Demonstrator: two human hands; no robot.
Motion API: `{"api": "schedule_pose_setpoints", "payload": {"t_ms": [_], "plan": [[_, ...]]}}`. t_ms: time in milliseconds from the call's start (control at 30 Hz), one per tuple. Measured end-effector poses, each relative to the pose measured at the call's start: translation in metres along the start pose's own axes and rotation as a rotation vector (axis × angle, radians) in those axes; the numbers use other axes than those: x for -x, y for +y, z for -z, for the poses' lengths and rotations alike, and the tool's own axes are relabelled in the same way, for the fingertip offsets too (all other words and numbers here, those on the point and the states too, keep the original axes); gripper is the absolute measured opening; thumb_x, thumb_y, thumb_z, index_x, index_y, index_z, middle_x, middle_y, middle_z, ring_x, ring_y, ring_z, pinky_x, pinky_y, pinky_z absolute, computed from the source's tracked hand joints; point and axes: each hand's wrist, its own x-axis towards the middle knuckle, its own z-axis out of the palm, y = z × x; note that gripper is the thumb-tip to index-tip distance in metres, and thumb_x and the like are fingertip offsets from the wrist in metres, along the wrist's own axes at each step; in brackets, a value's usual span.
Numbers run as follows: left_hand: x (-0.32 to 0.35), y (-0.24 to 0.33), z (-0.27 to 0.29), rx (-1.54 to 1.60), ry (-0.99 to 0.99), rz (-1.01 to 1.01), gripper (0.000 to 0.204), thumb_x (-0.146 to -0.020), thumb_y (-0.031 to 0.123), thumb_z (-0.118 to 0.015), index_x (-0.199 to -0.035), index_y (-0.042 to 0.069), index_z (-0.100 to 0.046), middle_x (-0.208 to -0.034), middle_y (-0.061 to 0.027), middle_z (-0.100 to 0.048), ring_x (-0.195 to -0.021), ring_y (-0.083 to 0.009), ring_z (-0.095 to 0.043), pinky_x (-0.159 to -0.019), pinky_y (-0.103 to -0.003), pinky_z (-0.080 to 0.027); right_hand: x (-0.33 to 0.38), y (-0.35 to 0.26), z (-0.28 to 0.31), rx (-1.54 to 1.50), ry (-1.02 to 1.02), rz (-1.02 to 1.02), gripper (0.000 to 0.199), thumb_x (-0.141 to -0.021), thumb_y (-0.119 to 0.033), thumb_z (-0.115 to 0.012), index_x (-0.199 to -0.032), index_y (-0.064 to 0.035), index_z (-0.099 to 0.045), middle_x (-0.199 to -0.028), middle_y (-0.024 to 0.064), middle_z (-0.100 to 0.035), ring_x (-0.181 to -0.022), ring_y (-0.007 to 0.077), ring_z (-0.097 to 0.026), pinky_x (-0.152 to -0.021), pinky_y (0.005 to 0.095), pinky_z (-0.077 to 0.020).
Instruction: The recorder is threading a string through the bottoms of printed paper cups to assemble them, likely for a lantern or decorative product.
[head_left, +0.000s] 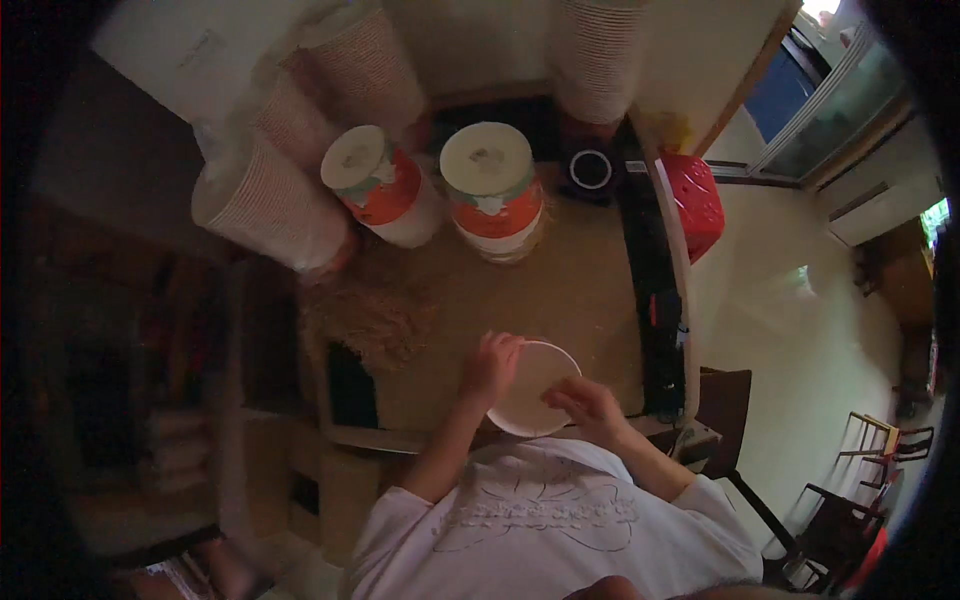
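I see a white bowl (533,388) at the table's (560,290) near edge. My left hand (490,366) grips its left rim; my right hand (590,404) pinches its right rim. Two cup stacks (490,190) stand well beyond.

Small paper-cup packing workshop or stockroom, dim. Beyond the hands, at the far end of the brown bench (580,290), stand long sleeves of stacked paper cups (275,205), several leaning on the wall, and two shorter red-and-white cup stacks (490,190) upright. A red plastic basket (695,200) hangs off the bench edge to the right of the hands. Further right: pale tiled floor (790,330), wooden chairs (880,440). Left of the hands, dark shelving (170,400).
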Motion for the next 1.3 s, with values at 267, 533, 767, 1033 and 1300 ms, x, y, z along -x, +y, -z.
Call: {"api": "schedule_pose_setpoints", "payload": {"t_ms": [267,533,767,1033,1300], "plan": [[0.000,-0.030,-0.042,0.160,-0.088,0.197,0.019,-0.072,0.004,-0.049,-0.089,0.006,-0.058,-0.084,-0.0131,-0.058,-0.081,-0.0308,-0.054,-0.072,-0.039,-0.044,-0.066,0.118,-0.030,0.006,-0.006,-0.177,0.017,-0.084,-0.007,-0.041,-0.095,0.0004,-0.053,-0.084,0.0039,-0.054,-0.075,0.0100,-0.048,-0.065,0.0253,-0.0414],[0.002,-0.033,-0.045,0.240,-0.114,0.286,0.022,-0.073,0.003,-0.050,-0.094,0.007,-0.057,-0.088,-0.0118,-0.060,-0.081,-0.0265,-0.058,-0.069,-0.034,-0.046,-0.078,0.142,-0.023,-0.076,0.033,-0.272,0.015,-0.084,-0.006,-0.042,-0.084,-0.0018,-0.056,-0.073,0.0011,-0.053,-0.063,0.0091,-0.046,-0.054,0.0211,-0.0371],[-0.001,-0.022,-0.038,0.310,-0.101,0.216,0.021,-0.071,0.002,-0.049,-0.091,0.005,-0.056,-0.085,-0.0149,-0.057,-0.080,-0.0300,-0.055,-0.069,-0.038,-0.045,-0.077,0.150,-0.024,-0.049,0.135,-0.242,0.017,-0.084,-0.007,-0.042,-0.076,-0.0017,-0.055,-0.067,0.0008,-0.053,-0.060,0.0083,-0.046,-0.052,0.0230,-0.0375],[0.007,0.001,-0.011,0.432,0.101,0.274,0.017,-0.075,0.001,-0.052,-0.092,0.002,-0.057,-0.082,-0.0095,-0.057,-0.075,-0.0188,-0.057,-0.065,-0.027,-0.046,-0.058,0.124,-0.019,-0.176,-0.001,-0.308,0.015,-0.084,-0.014,-0.049,-0.082,-0.0011,-0.057,-0.068,0.0000,-0.052,-0.061,0.0083,-0.046,-0.052,0.0239,-0.0377],[0.038,0.004,0.012,1.235,-0.369,0.428,0.017,-0.073,0.003,-0.061,-0.090,0.002,-0.062,-0.085,-0.0028,-0.053,-0.078,-0.0121,-0.053,-0.071,-0.023,-0.043,-0.026,0.055,-0.004,-0.369,-0.291,-0.458,0.019,-0.086,-0.018,-0.048,-0.091,-0.0027,-0.058,-0.072,-0.0038,-0.051,-0.062,0.0038,-0.044,-0.052,0.0179,-0.0346]]}}
